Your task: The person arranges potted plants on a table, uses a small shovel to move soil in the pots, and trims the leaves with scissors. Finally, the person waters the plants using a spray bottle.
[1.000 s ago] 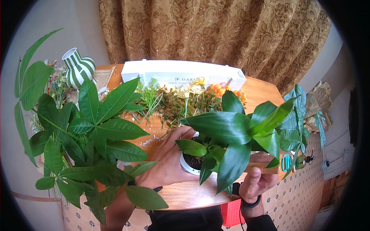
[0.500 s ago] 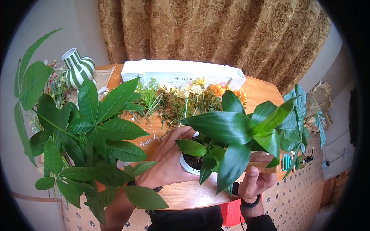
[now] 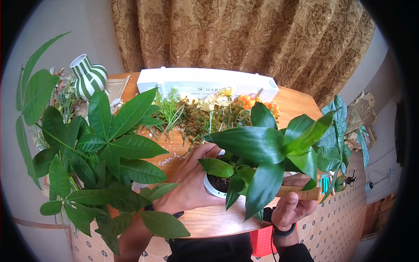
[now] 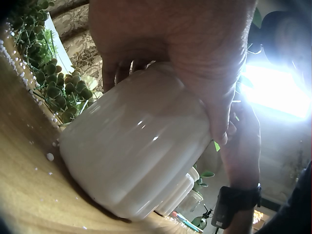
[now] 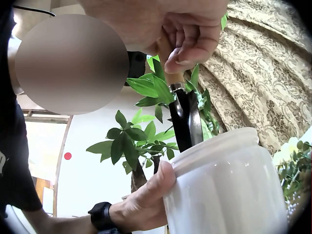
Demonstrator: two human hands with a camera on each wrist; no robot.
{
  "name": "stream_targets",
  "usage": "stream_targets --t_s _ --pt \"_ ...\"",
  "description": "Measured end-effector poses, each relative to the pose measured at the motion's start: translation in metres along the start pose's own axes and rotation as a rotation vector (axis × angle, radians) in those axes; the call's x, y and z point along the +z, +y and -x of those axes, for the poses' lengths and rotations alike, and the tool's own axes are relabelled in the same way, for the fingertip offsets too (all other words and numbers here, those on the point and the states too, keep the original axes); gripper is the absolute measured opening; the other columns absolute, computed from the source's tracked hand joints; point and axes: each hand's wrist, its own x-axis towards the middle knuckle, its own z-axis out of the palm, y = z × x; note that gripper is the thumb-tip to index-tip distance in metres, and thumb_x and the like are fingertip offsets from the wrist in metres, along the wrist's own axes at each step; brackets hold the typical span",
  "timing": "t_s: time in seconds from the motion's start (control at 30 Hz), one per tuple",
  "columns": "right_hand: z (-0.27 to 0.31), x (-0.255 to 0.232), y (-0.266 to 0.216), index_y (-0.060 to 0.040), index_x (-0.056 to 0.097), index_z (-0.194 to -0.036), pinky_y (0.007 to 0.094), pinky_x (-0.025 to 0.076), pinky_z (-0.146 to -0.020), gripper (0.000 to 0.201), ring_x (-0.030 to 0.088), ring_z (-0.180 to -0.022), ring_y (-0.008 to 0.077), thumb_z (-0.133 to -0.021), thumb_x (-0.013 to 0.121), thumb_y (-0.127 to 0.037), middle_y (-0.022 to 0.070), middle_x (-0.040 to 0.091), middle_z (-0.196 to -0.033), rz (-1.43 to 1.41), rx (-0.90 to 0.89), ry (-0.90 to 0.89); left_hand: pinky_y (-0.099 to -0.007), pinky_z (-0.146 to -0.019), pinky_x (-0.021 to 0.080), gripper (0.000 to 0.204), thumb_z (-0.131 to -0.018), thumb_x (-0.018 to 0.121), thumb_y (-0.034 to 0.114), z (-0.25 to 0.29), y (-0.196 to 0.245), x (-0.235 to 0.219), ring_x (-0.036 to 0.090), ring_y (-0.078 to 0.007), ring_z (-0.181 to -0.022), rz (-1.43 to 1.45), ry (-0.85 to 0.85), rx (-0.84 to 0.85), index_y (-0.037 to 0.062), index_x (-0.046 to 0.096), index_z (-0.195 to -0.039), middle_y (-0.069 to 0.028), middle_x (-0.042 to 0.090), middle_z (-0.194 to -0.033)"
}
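My left hand (image 3: 190,185) holds the rim of a white ribbed flowerpot (image 4: 136,141), thumb on one side and fingers on the far side. Dark soil (image 3: 218,183) shows inside the pot, below the broad glossy leaves (image 3: 248,142) of a potted plant. In my right hand (image 3: 290,210) is a small trowel, gripped by its wooden handle (image 3: 307,193). Its black blade (image 5: 187,119) points down into the pot, with the tip hidden behind the rim. Leaves cover part of the right hand's fingers in the head view.
A large leafy plant (image 3: 109,148) fills the left side. Artificial flowers (image 3: 214,105) lie before a white planter box (image 3: 209,83) at the back. A striped vase (image 3: 89,77) stands back left. Right of the pot are teal-handled scissors (image 3: 324,184); white granules (image 3: 168,160) dot the table.
The trowel's wooden handle has swung slightly and shows more of its length to the right. My right hand has shifted a little right; my left hand and the pot have stayed put.
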Motion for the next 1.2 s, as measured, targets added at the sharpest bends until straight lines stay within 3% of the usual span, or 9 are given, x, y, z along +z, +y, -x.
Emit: stream_targets --t_s 0.07,0.27,0.37,0.47,0.57,0.73,1.2 --pt "-0.0004 -0.0002 0.0034 0.0075 0.053 -0.099 0.0288 0.05 -0.053 0.03 0.061 -0.06 0.0174 -0.095 0.068 -0.018 0.0155 0.063 -0.083 -0.036 -0.077 -0.034 -0.0473 -0.106 0.04 0.083 -0.06 0.089 0.04 -0.0002 -0.0012 0.001 0.046 -0.0352 -0.126 -0.005 0.007 0.026 0.0095 0.056 -0.13 -0.0107 0.054 -0.133" --pt "0.0002 0.0067 0.0023 0.0058 0.052 -0.096 0.0259 0.046 -0.054 0.028 0.059 -0.06 0.0139 -0.093 0.071 -0.014 0.0109 0.062 -0.072 -0.054 -0.001 -0.026 -0.0475 -0.106 0.04 0.079 -0.061 0.089 0.039 0.0016 0.0029 -0.0001 0.046 -0.0354 -0.126 0.125 -0.049 -0.173 0.0101 0.059 -0.127 -0.0099 0.055 -0.131" --pt "-0.0005 0.0075 0.002 0.0056 0.053 -0.094 0.0251 0.045 -0.055 0.027 0.058 -0.06 0.0132 -0.093 0.072 -0.014 0.0092 0.061 -0.07 -0.062 -0.012 -0.021 -0.0478 -0.106 0.04 0.082 -0.06 0.089 0.039 0.0015 -0.004 0.0033 0.046 -0.0353 -0.126 0.023 -0.015 -0.008 0.0094 0.057 -0.13 -0.0105 0.054 -0.132" --pt "0.0006 0.0067 0.0019 0.0058 0.052 -0.094 0.0251 0.045 -0.056 0.028 0.057 -0.06 0.0131 -0.092 0.072 -0.014 0.0086 0.061 -0.069 -0.027 -0.005 -0.027 -0.0477 -0.107 0.039 0.085 -0.06 0.09 0.039 0.0014 -0.002 0.0023 0.046 -0.0359 -0.126 -0.022 -0.001 0.051 0.0091 0.055 -0.131 -0.0127 0.053 -0.133" --pt "0.001 0.0064 0.0019 0.0065 0.053 -0.094 0.0265 0.045 -0.057 0.029 0.058 -0.062 0.0142 -0.092 0.073 -0.014 0.0098 0.061 -0.073 -0.052 0.009 -0.025 -0.0477 -0.107 0.04 0.086 -0.06 0.09 0.039 0.0007 0.0043 -0.0009 0.046 -0.0371 -0.126 0.184 -0.078 -0.25 0.009 0.055 -0.132 -0.0151 0.052 -0.133" --pt "0.0014 0.0047 0.0045 0.0063 0.057 -0.092 0.0311 0.046 -0.057 0.026 0.059 -0.066 0.0191 -0.089 0.074 -0.012 0.0142 0.061 -0.087 0.001 -0.099 -0.046 -0.0482 -0.107 0.041 0.086 -0.059 0.091 0.039 0.0024 -0.0023 0.0037 0.047 -0.0384 -0.126 0.126 -0.053 -0.164 0.008 0.055 -0.132 -0.0167 0.051 -0.133" --pt "0.0035 0.0002 0.0086 0.0037 0.054 -0.096 0.0326 0.044 -0.057 0.027 0.056 -0.065 0.0197 -0.089 0.075 -0.012 0.0133 0.058 -0.088 0.026 -0.142 -0.114 -0.0476 -0.107 0.04 0.09 -0.059 0.09 0.04 0.0007 -0.0013 0.0024 0.046 -0.0369 -0.127 0.074 -0.047 -0.117 0.008 0.054 -0.134 -0.0146 0.052 -0.134"
